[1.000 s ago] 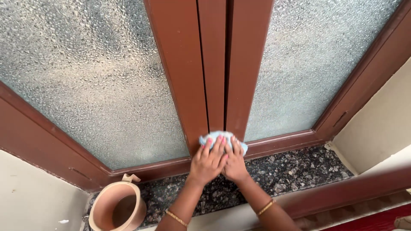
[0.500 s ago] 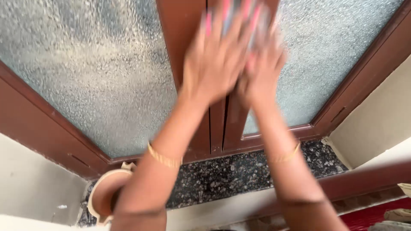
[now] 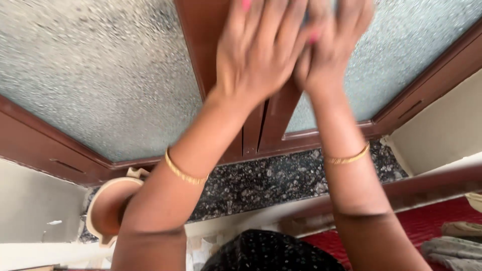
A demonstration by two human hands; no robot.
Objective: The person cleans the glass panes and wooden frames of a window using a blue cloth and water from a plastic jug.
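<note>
Both hands press flat, fingers spread, high on the brown wooden window frame (image 3: 261, 125), the left hand (image 3: 258, 55) beside the right hand (image 3: 329, 50). The blue cloth is probably under them, but blur hides it. Pebbled frosted glass (image 3: 100, 75) flanks the frame. Below the frame runs a speckled dark granite sill (image 3: 271, 183), with a round clay-coloured pot (image 3: 108, 208) at its left end.

Soft daylight glows through the frosted glass (image 3: 100, 75) (motion blur smears both raised hands).
</note>
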